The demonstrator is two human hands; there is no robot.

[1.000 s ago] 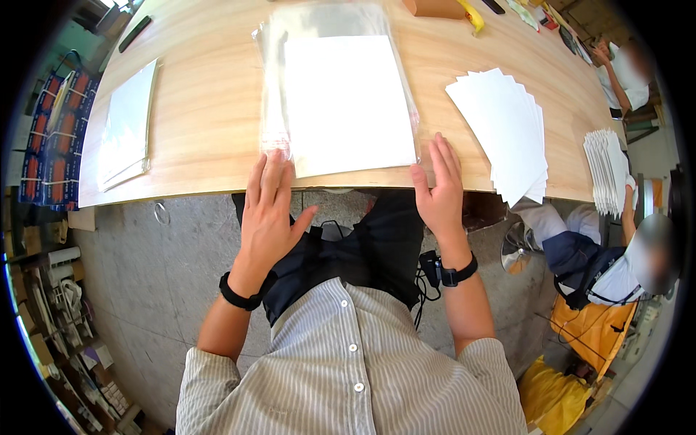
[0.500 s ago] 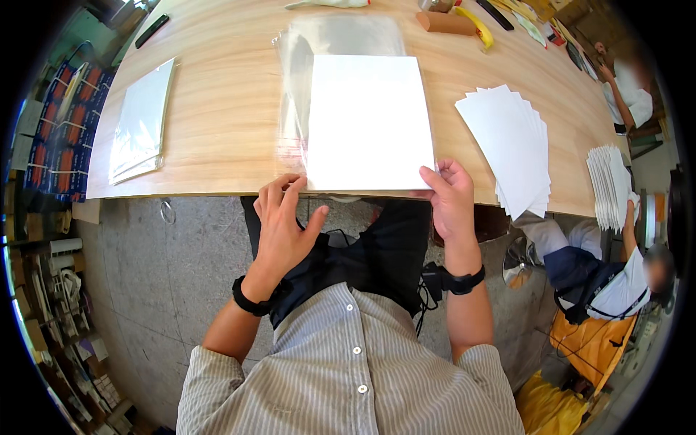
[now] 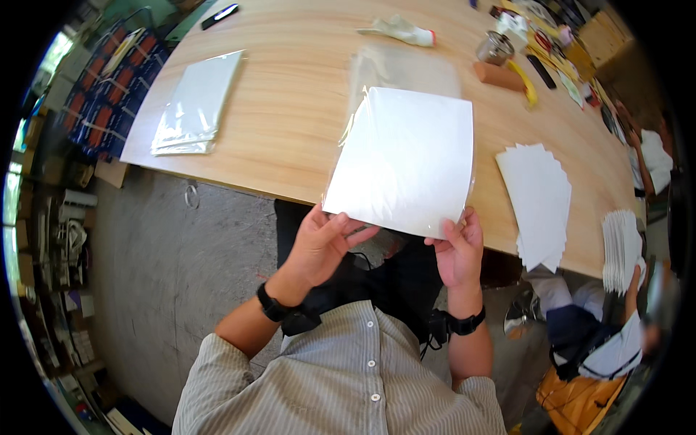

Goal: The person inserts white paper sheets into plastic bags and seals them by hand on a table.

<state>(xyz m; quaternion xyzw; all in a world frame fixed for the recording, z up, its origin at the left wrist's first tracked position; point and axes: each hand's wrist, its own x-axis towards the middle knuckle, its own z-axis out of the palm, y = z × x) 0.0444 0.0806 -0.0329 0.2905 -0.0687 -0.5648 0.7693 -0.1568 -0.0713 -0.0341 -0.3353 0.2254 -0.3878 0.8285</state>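
A white sheet in a clear plastic sleeve (image 3: 406, 163) is lifted at the table's near edge, its surface slightly bowed and glossy. My left hand (image 3: 317, 245) pinches its near left corner, thumb on top and some fingers beneath. At the near right corner, my right hand (image 3: 460, 250) grips it between thumb and fingers. Behind it, a pile of clear plastic sleeves (image 3: 417, 69) lies flat on the table, partly covered by the held one. Off to the right is a fanned stack of white sheets (image 3: 540, 203). Several sleeved white sheets (image 3: 196, 105) lie stacked at the left.
The wooden table (image 3: 290, 123) carries a white glove (image 3: 402, 30), a brown cylinder (image 3: 499, 76), a yellow curved object (image 3: 523, 83), a metal jar (image 3: 495, 48) and a black phone (image 3: 220, 16). At the right edge, a co-worker's hand holds a white paper stack (image 3: 618, 250).
My left hand has taken hold of the near left corner. The sleeved sheet has come up off the pile, tilting and moving toward me. The whole view has shifted and turned.
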